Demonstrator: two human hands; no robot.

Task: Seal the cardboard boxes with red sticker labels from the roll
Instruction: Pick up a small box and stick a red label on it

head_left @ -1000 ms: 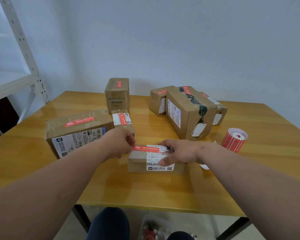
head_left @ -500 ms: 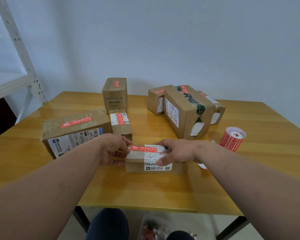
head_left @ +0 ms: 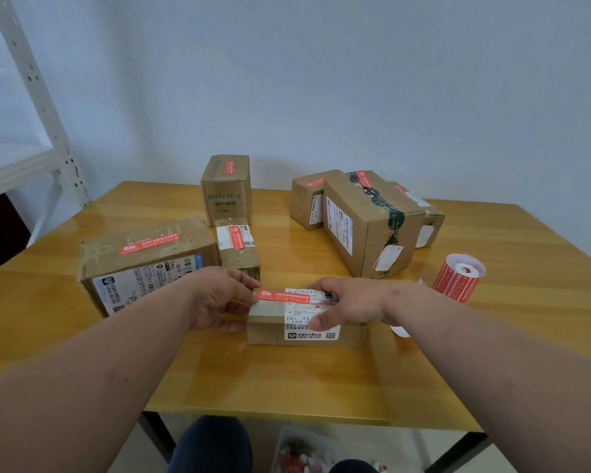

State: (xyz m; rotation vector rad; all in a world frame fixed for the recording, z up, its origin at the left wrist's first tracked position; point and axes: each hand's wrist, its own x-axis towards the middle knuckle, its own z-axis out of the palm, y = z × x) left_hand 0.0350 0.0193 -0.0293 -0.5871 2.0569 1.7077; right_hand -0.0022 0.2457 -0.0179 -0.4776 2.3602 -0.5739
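**Small box, light and stiff**

Near the front edge of the table (head_left: 321,387), the small box (head_left: 270,331) with its red sticker (head_left: 283,296) looks light and rigid. Left hand (head_left: 215,302) curls round its left end; right hand (head_left: 348,307) clasps the top, thumb down its front. Best held by its ends.

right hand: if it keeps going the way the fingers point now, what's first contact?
The right hand points left across the small box it holds. Going on, it would likely meet the left hand at the box's left end first.

Head view – forward and down, near the table (head_left: 321,380).
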